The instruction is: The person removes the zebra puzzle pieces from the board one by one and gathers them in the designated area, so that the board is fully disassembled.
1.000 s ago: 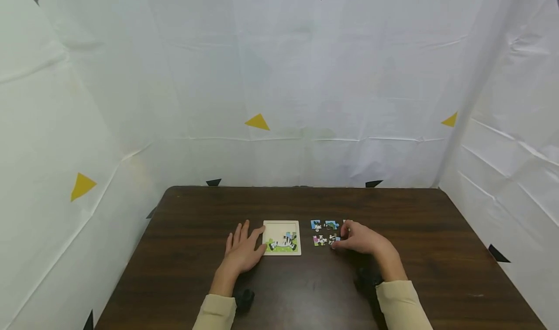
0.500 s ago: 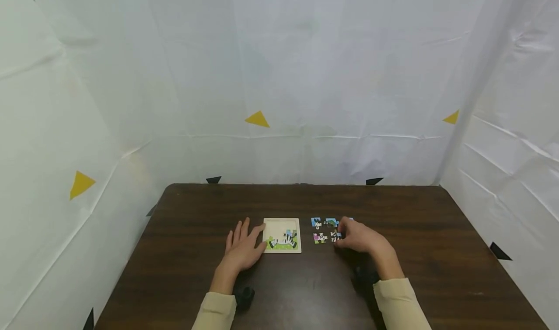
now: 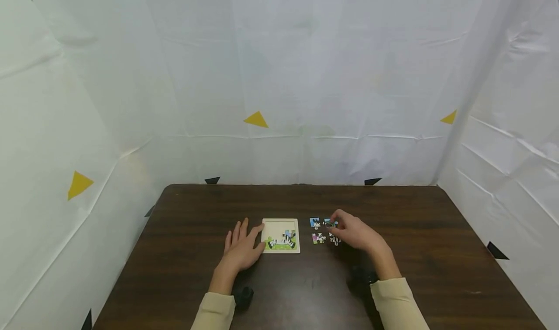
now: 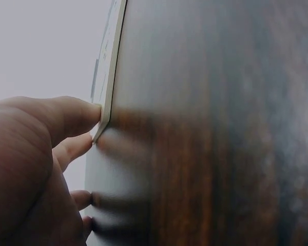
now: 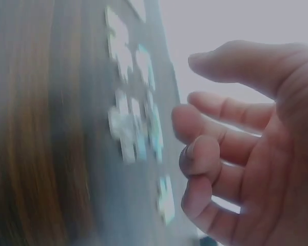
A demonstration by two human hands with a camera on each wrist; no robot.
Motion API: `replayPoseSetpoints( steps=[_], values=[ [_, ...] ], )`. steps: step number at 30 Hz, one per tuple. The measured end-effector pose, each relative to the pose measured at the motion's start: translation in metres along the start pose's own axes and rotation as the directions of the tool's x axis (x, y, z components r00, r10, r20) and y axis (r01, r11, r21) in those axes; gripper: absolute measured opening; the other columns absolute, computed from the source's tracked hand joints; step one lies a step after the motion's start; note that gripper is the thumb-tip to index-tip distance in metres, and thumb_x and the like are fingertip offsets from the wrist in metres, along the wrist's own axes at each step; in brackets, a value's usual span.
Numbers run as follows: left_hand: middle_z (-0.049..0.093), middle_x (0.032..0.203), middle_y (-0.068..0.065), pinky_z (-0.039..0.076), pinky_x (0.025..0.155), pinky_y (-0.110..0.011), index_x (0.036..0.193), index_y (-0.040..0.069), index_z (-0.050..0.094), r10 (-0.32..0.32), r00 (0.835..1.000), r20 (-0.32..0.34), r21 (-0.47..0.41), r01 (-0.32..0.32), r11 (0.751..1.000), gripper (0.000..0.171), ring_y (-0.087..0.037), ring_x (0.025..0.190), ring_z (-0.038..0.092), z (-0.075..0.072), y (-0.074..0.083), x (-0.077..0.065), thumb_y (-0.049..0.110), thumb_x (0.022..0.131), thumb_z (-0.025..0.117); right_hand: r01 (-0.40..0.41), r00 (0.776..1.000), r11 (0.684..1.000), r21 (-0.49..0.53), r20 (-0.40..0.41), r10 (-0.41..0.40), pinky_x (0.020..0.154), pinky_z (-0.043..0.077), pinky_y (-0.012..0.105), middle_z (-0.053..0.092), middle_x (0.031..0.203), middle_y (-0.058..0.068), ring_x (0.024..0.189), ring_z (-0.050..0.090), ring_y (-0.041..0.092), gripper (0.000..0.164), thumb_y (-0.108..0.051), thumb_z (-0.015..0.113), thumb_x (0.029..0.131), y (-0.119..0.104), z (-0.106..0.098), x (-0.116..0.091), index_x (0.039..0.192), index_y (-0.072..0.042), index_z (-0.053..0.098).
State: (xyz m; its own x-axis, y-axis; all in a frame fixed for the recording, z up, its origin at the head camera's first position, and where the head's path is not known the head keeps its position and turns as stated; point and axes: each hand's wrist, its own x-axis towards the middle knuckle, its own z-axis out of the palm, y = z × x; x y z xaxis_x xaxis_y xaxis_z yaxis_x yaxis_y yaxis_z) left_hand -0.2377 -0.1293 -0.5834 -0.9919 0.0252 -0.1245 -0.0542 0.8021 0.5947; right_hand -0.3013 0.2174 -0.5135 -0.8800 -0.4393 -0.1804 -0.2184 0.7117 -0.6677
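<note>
A square wooden puzzle tray lies on the table, its lower part filled with a zebra picture on green. My left hand rests at its left side, fingers spread, with the thumb and index fingertip touching the edge near one corner. To the right, my right hand is raised over loose jigsaw pieces, thumb and fingers apart with nothing between them in the right wrist view. A blue-and-white piece and a pink-and-green piece lie at its left. A black-and-white piece is partly under the hand.
The dark wooden table has white cloth walls behind it and on both sides. Dark wrist devices show below each hand, one at the left wrist. Blurred, another jigsaw piece lies apart in the right wrist view.
My right hand has lifted off the lower right piece and shifted slightly left and away from me, over the upper pieces. The left hand and the tray stay in place.
</note>
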Motion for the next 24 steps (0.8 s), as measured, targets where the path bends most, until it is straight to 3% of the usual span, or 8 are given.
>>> replayPoseSetpoints(
  steps=[13,24],
  values=[
    [0.011,0.182,-0.017,0.0,0.133,-0.067,0.166,0.029,0.045,-0.004,1.0,-0.009,0.016,0.004,1.0,0.062,-0.042,0.169,0.002,0.003,-0.003,0.003,0.042,0.107,0.059,0.16,0.985,0.984,-0.078,0.074,-0.154,0.066,0.05,0.035,0.067,0.087,0.001,0.07,0.058,0.016,0.032,-0.019,0.073,0.103,-0.058,0.051,0.034,0.132,-0.006,0.066],
    [0.012,0.18,-0.023,-0.002,0.13,-0.072,0.164,0.025,0.047,0.019,1.0,0.015,-0.023,-0.019,1.0,0.061,-0.048,0.167,0.003,-0.008,0.005,-0.004,0.038,0.106,0.062,0.129,0.989,0.984,-0.124,0.092,-0.118,0.061,0.048,0.035,0.067,0.082,-0.001,0.065,0.059,0.016,0.034,-0.022,0.077,0.1,-0.065,0.073,0.047,0.13,-0.009,0.066]
  ],
)
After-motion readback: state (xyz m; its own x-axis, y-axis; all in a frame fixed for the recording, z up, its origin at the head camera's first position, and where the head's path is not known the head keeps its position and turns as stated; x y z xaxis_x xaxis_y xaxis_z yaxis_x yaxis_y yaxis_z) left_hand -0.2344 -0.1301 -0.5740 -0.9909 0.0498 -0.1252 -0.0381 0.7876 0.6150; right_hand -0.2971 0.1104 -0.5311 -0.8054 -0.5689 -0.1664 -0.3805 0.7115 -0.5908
